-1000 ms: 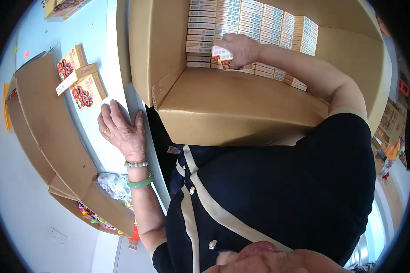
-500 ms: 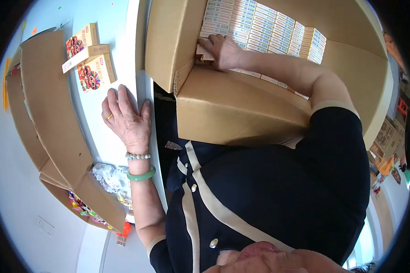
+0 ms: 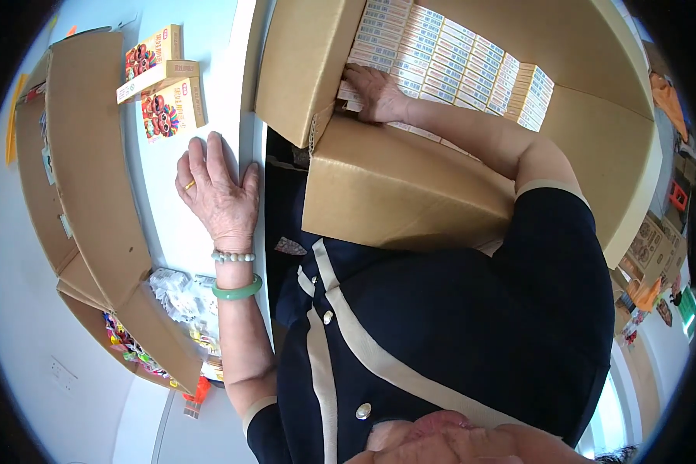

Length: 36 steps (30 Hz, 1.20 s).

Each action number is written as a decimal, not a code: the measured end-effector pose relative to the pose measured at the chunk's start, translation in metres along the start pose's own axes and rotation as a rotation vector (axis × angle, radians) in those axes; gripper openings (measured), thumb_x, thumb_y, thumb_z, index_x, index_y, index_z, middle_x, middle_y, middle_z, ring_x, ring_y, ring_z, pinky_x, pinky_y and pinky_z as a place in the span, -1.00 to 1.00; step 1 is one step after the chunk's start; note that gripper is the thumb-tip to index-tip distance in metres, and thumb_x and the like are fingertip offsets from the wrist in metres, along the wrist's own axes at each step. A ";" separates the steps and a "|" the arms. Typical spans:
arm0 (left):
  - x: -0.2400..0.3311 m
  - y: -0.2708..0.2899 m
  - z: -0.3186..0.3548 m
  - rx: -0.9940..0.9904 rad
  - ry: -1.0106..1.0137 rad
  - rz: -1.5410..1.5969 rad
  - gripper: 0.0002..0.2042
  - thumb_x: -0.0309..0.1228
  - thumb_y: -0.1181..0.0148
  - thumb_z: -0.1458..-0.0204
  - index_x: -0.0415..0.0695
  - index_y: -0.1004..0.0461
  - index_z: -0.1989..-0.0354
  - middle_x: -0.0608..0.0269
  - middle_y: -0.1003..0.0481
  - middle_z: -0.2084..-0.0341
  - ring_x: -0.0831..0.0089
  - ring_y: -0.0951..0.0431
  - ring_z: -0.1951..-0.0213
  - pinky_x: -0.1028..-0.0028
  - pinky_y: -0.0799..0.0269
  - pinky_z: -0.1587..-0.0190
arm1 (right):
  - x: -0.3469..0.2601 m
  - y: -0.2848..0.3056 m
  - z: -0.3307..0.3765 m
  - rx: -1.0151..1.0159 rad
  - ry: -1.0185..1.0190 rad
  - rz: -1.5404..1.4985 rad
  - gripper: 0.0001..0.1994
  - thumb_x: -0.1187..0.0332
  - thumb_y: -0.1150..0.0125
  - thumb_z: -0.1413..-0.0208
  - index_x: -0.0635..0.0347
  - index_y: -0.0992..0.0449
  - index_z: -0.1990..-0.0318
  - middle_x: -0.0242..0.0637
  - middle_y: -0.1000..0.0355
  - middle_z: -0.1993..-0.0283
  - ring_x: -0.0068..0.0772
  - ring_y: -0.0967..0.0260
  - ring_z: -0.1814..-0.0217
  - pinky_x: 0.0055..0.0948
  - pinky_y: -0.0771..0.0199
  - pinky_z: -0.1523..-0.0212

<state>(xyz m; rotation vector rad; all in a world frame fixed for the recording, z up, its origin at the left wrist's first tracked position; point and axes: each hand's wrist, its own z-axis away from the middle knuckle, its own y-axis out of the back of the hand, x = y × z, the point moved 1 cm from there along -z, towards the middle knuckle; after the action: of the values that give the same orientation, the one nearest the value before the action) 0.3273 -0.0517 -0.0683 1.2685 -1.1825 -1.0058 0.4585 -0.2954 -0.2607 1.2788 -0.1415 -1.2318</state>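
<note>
My left hand (image 3: 218, 195) lies flat, palm down, on the pale blue table (image 3: 158, 224) near its edge, fingers apart and holding nothing; it wears a ring, a bead bracelet and a green bangle. My right hand (image 3: 373, 93) reaches into a big open cardboard carton (image 3: 398, 189) in front of me. Its fingers curl over a small white box (image 3: 351, 94) at the near left corner, by the carton wall. Rows of several small white boxes (image 3: 452, 66) fill the carton's bottom.
Three yellow boxes with colourful pictures (image 3: 162, 85) lie on the table beyond my left hand. A long, open cardboard box (image 3: 85, 178) lies to the left, with clear plastic packets (image 3: 179, 298) and bright wrappers at its near end. More cartons stand at the right.
My right hand has gone from holding a small box above the rows down into the carton's near left corner. My left hand has stayed flat on the table.
</note>
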 end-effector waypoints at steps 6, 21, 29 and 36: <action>-0.001 0.000 0.002 0.003 0.004 -0.001 -0.24 -0.29 -0.38 0.31 0.01 -0.20 -0.19 0.08 -0.21 -0.14 0.01 -0.14 -0.16 0.08 0.03 -0.22 | 0.003 0.012 0.018 0.167 0.301 0.135 -0.26 0.24 -0.32 0.24 0.19 -0.20 -0.18 -0.06 -0.06 -0.29 -0.02 0.03 -0.33 -0.04 -0.02 -0.25; 0.000 0.002 0.001 0.007 -0.002 0.022 -0.24 -0.29 -0.38 0.30 0.01 -0.21 -0.19 0.06 -0.21 -0.13 0.00 -0.14 -0.16 0.08 0.01 -0.21 | 0.078 -0.014 0.035 0.072 -0.419 -0.081 -0.71 0.30 -0.06 0.09 0.26 -0.47 0.22 -0.03 -0.48 0.28 -0.06 -0.45 0.24 -0.24 -0.45 0.20; 0.004 -0.005 -0.009 0.017 -0.032 0.052 -0.24 -0.31 -0.38 0.31 0.02 -0.21 -0.19 0.06 -0.21 -0.14 0.02 -0.14 -0.16 0.10 0.00 -0.22 | 0.131 -0.145 -0.043 -0.958 -0.927 -0.408 -0.91 0.42 -0.15 0.06 0.17 -0.43 0.55 -0.27 -0.42 0.57 -0.32 -0.33 0.60 -0.35 -0.39 0.53; 0.002 0.003 0.000 0.001 0.014 0.007 -0.25 -0.31 -0.39 0.31 0.00 -0.22 -0.18 0.06 -0.22 -0.14 0.02 -0.14 -0.16 0.11 -0.01 -0.22 | 0.083 -0.007 0.003 -0.537 -0.443 -0.458 -0.94 0.45 -0.18 0.17 0.22 -0.45 0.56 -0.32 -0.37 0.64 -0.56 -0.30 0.67 -0.58 -0.26 0.70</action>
<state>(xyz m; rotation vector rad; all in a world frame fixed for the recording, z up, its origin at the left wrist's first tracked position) 0.3273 -0.0535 -0.0647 1.2698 -1.1764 -0.9894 0.4869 -0.3580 -0.3083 0.5694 0.1694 -1.7885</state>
